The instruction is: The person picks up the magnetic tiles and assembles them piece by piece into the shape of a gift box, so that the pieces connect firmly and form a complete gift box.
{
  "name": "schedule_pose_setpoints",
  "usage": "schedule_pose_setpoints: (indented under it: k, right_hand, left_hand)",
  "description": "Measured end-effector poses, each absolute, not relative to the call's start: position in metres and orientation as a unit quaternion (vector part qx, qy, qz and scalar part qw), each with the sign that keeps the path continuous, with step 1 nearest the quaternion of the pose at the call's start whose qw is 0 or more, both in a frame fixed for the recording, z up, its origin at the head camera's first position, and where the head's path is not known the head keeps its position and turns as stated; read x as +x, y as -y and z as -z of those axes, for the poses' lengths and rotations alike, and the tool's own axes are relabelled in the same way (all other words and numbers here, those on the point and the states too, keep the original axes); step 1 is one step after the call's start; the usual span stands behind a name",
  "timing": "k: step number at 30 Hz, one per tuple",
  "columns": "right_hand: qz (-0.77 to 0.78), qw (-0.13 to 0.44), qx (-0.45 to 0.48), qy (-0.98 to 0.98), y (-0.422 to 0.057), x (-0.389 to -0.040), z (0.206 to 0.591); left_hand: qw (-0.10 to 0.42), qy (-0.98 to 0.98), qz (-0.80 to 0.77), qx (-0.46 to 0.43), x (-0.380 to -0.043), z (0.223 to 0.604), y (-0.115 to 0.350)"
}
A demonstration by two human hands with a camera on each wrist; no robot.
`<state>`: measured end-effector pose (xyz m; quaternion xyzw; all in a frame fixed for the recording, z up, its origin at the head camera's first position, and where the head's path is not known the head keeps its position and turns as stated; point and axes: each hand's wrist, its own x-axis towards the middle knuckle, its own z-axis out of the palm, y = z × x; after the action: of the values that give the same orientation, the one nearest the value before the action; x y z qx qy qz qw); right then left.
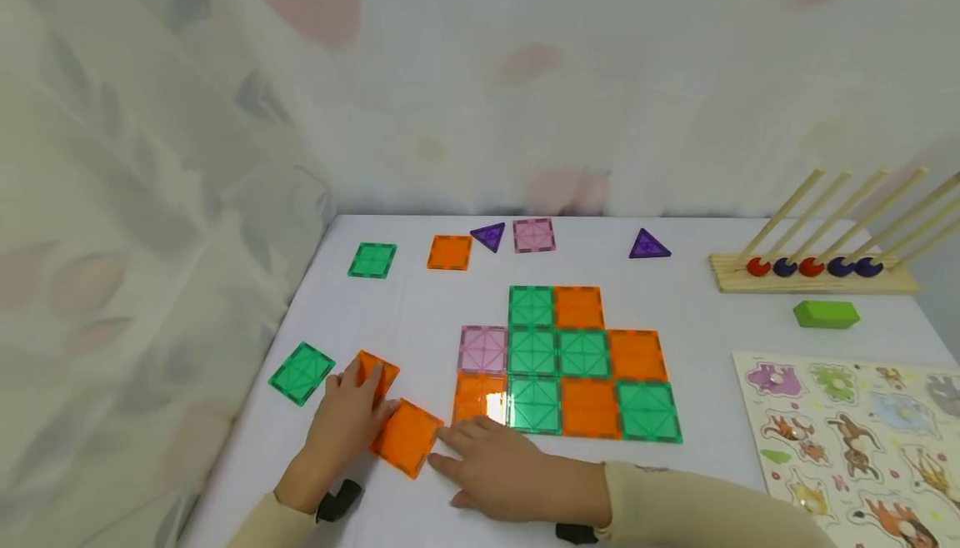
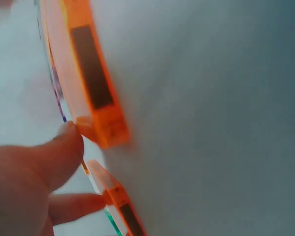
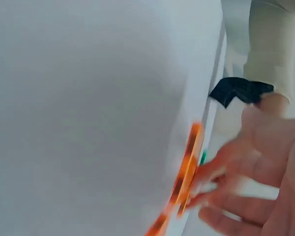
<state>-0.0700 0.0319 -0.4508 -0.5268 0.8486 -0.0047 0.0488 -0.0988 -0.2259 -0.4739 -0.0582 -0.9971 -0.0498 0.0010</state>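
My left hand (image 1: 341, 415) rests with its fingertips on a small orange magnetic tile (image 1: 384, 375). Its thumb touches the corner of a second orange magnetic tile (image 1: 407, 438), which lies flat and turned at an angle. In the left wrist view, thumb and finger (image 2: 76, 206) reach out to separate orange tiles. My right hand (image 1: 498, 465) is spread low over the table, its fingertips at the right edge of that second tile. Some of its fingers overlap the lower orange corner of a joined patch of green, orange and pink tiles (image 1: 532, 352).
Loose tiles lie around: green (image 1: 302, 373) at left, another green (image 1: 372, 260), orange (image 1: 450, 252), pink (image 1: 534, 235) and purple triangles (image 1: 648, 245) behind. At right are a wooden peg stand (image 1: 817, 277), a green block (image 1: 827, 314) and an animal puzzle board (image 1: 862, 440).
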Motion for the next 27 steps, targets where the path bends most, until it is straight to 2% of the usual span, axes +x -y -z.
schedule_pose_setpoints:
  k: [5, 9, 12, 16, 18, 20, 24, 27]
  right_hand:
    - [-0.045, 0.024, -0.544, -0.838, 0.013, -0.051, 0.465]
    - [-0.062, 0.025, -0.55, -0.832, 0.023, -0.035, 0.473]
    - [-0.059, 0.009, -0.57, -0.82, 0.017, -0.029, 0.474]
    - [-0.051, -0.007, -0.636, -0.77, -0.013, -0.024, 0.474]
    - [-0.038, -0.027, -0.663, -0.748, -0.035, -0.021, 0.477]
    - [-0.006, -0.041, -0.676, -0.736, -0.055, -0.018, 0.482]
    - [0.085, -0.077, -0.665, -0.738, -0.09, -0.007, 0.496]
    - [0.13, -0.073, -0.65, -0.745, -0.111, -0.001, 0.502]
  left_hand:
    - [0.005, 0.999, 0.017, -0.042, -0.065, 0.479, 0.218]
    - [-0.004, 0.999, 0.021, -0.03, -0.043, 0.477, 0.213]
    - [-0.04, 0.998, 0.035, -0.016, -0.034, 0.471, 0.213]
    - [-0.125, 0.991, 0.055, -0.002, -0.025, 0.461, 0.217]
    - [-0.138, 0.988, 0.066, -0.018, -0.021, 0.46, 0.22]
    - [-0.124, 0.989, 0.073, -0.045, -0.016, 0.462, 0.223]
    - [-0.051, 0.991, 0.032, -0.118, -0.009, 0.47, 0.23]
    - [-0.008, 0.985, 0.008, -0.174, -0.006, 0.476, 0.234]
